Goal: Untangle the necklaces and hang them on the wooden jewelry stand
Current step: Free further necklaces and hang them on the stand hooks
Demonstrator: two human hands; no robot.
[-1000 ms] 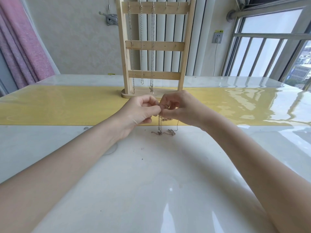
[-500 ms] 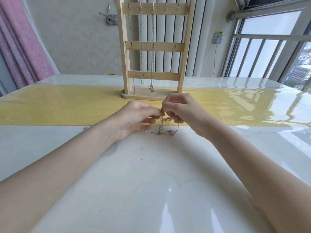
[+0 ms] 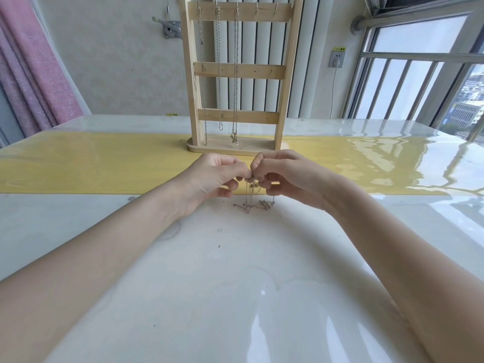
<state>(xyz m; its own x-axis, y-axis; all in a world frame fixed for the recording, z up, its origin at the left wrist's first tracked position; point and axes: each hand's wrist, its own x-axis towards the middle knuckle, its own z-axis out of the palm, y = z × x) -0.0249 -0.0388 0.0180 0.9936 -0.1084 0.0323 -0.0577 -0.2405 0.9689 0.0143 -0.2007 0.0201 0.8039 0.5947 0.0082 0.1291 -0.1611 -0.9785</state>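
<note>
Since the earlier frame, both hands have shifted slightly. At frame centre, left hand (image 3: pixel 212 179) and right hand (image 3: pixel 285 176) pinch the tangled necklaces (image 3: pixel 252 197), below the wooden jewelry stand (image 3: pixel 237 72).

Both forearms were bare up to the frame's lower edge, with no sleeve showing on either. The left hand (image 3: pixel 209 176) and the right hand (image 3: pixel 290 176) were bare too, their nails short and plain where the fingertips showed.

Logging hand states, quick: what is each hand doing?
Left hand: pinching the tangled silver chain necklaces.
Right hand: pinching the same tangle.
</note>
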